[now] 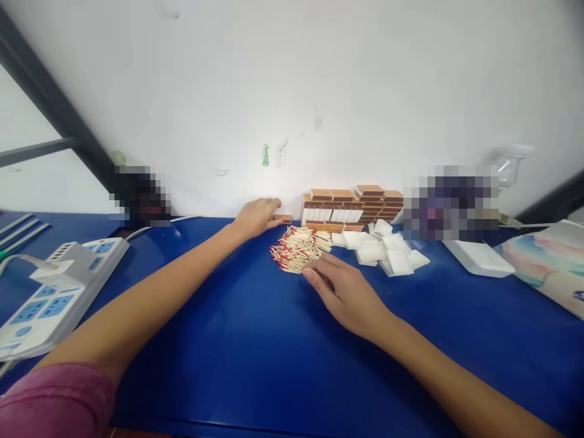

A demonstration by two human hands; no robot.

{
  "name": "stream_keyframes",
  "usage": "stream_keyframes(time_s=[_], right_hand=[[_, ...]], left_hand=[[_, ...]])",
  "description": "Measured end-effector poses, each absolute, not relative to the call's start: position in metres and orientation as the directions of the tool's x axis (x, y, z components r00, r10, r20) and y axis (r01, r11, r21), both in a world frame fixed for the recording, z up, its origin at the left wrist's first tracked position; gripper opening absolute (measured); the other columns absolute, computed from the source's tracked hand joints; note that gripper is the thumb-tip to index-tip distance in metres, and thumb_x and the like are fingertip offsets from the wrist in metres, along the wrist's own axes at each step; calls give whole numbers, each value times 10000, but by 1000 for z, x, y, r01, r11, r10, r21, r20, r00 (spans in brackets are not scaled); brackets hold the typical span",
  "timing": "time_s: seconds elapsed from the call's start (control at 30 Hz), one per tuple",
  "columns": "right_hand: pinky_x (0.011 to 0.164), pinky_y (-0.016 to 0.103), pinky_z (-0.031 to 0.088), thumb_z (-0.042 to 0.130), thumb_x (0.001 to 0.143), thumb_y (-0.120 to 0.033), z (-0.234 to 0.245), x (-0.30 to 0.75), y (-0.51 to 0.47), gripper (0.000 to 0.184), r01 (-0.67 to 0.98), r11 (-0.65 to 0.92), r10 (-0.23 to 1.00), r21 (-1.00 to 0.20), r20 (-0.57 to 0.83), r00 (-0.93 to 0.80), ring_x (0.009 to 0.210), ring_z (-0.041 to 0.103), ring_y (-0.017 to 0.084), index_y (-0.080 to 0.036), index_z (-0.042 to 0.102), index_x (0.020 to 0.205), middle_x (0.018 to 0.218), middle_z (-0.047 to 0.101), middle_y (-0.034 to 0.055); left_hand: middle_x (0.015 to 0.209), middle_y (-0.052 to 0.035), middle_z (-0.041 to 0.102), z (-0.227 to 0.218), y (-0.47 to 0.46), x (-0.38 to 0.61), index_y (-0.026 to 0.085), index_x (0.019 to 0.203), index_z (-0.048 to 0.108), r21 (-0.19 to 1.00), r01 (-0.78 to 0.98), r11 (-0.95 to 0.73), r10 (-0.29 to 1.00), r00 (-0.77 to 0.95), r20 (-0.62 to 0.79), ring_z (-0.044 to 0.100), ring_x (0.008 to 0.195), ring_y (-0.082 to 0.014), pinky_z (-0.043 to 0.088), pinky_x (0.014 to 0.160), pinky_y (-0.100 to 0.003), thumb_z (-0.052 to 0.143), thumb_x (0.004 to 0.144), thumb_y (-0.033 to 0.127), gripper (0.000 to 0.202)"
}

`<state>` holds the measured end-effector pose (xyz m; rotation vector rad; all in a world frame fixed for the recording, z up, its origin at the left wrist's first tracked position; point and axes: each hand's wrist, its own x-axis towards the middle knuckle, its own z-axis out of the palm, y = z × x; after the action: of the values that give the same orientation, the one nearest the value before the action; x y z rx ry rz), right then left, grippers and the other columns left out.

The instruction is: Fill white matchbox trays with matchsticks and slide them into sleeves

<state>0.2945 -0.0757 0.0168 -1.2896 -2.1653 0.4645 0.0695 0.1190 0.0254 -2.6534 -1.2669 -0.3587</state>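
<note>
From where I stand, the person is leaning in with both arms over a blue desk (255,353), a plum-coloured sleeve (59,398) showing on the left arm. The left hand (259,217) is up near the wall (219,91), at the left end of a small brown matchbox (285,218) lying on the desk. Its fingers arch apart from the thumb, which is at the box's near side; I can't tell whether they grip it.

The right hand (343,291) is at the near right edge of a loose heap of red-tipped matches (298,248), fingers bent and thumb pointing toward the heap. The fingertips are partly hidden, so I can't make out whether they pinch any matchsticks.

Just behind the heap, a stack of matchboxes (378,210) is built up along the wall, a row of white ends showing in its front. To the right of the matches, white trays (387,252) lie in a jumble, several overlapping. Farther right there's a white box (479,252), then a pastel-patterned sheet (542,252). Well off to the left, a white power strip (98,274) with blue sockets has a plug in it.
</note>
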Motion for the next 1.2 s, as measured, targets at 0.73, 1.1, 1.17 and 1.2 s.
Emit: stream_keyframes(time_s=[0.73,1.1,1.17,1.2], right_hand=[[710,314,415,445,1087,-385,15,290,-78,348,702,497,868,-510,287,-406,770,592,175,-213,599,826,840,654,28],[643,315,399,534,1022,-377,22,340,-47,248,878,391,865,-276,435,-248,696,609,187,-211,694,931,839,711,40],[618,324,385,555,994,-369,20,361,-37,225,937,311,865,-160,457,-209,698,622,203,-203,703,962,880,715,59],[612,328,382,562,984,-377,18,370,-33,230,953,282,866,-112,457,-202,722,634,218,-199,706,1007,908,714,68]], left_hand=[[952,-133,736,22,97,54,165,1020,679,38,941,-336,891,304,337,670,889,-286,478,779,-369,621,860,715,576],[1033,-99,762,40,71,48,175,1008,700,77,886,-458,843,404,356,681,929,-253,495,785,-355,638,924,443,287],[995,-68,763,40,49,34,195,992,707,77,865,-497,824,442,354,681,896,-228,501,778,-342,626,939,388,216],[982,-53,765,39,37,27,205,986,709,77,853,-517,813,461,355,682,901,-219,505,788,-337,623,943,347,172]])
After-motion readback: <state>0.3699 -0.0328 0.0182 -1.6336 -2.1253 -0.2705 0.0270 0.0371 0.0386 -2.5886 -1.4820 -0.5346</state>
